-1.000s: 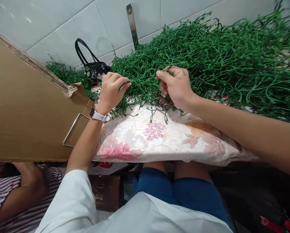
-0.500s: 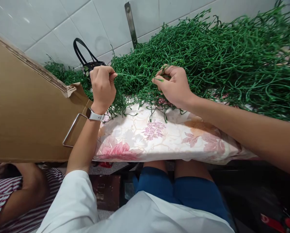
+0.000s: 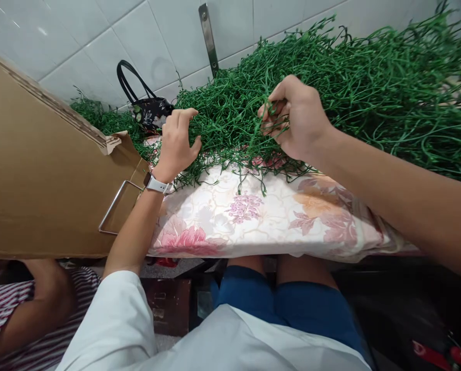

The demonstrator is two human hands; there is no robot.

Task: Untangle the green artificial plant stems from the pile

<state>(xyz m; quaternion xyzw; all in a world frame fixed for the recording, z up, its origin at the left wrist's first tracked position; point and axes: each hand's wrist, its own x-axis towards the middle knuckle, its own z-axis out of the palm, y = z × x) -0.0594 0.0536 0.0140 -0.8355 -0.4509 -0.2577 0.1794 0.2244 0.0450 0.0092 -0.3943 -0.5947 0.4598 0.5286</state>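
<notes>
A big heap of thin green plastic stems (image 3: 349,98) lies on a table covered with a floral cloth (image 3: 253,216). My right hand (image 3: 295,121) is raised over the heap with its fingers closed on a few green stems. My left hand (image 3: 176,141), a white watch on its wrist, rests on the heap's near left edge with fingers spread over the stems; it grips nothing that I can see.
A large cardboard box (image 3: 40,170) with a metal handle stands at the left. A black handbag (image 3: 149,105) sits by the tiled wall behind the heap. Another person's arm in a striped sleeve (image 3: 29,314) shows at lower left. Red-handled pliers (image 3: 439,353) lie at lower right.
My right hand has lifted up and to the right, pulling stems from the heap. My left hand let go of the strand it was pinching and dropped onto the heap's edge.
</notes>
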